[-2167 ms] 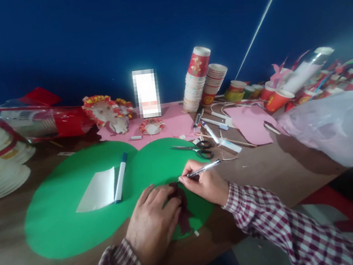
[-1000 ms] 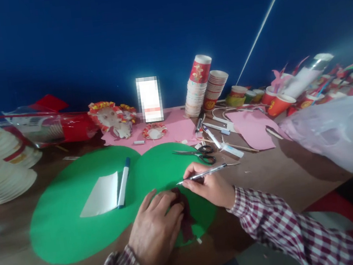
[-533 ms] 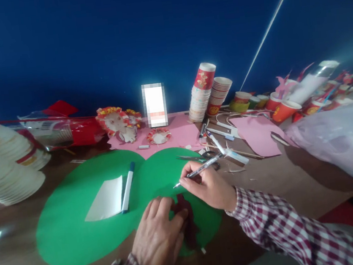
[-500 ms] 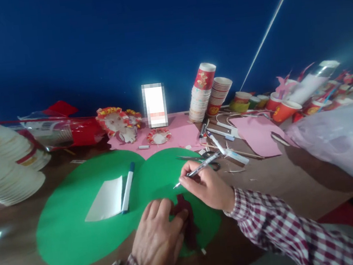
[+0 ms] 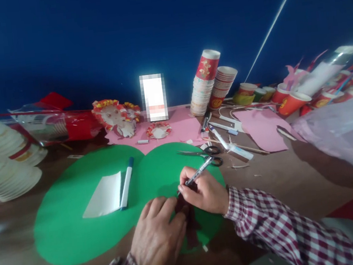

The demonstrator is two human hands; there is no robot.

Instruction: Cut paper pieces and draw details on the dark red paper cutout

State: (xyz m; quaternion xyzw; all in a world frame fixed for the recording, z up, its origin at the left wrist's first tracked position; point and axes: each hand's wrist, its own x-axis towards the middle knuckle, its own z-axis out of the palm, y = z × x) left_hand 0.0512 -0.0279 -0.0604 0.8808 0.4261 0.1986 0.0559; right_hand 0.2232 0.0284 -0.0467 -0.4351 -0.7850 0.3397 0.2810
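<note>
On the green paper [image 5: 99, 239] lies a dark red paper cutout [image 5: 192, 232], partly covered by my hands. My left hand [image 5: 159, 232] bends over its left edge and holds it down with thumb and fingertips. A slim pen [image 5: 201, 170] is pinched in my right hand [image 5: 205, 191]; its tip points down at the cutout's upper end, close to my left fingers. Whether the tip touches is hard to see. Left of my hands, a white marker with a blue cap [image 5: 127, 185] rests beside a white sheet [image 5: 104, 196].
Black-handled scissors [image 5: 210, 150] lie beyond my right hand. Pink paper [image 5: 176, 126] is farther back, with ruffled paper flowers [image 5: 110, 114]. Stacked paper cups [image 5: 203, 87] stand behind, more cups [image 5: 5, 169] at left. A plastic bag [image 5: 346, 138] is at right.
My right hand has lowered the pen from above the green paper to the upper end of the dark red cutout. My left hand stays on the cutout. The view has shifted slightly.
</note>
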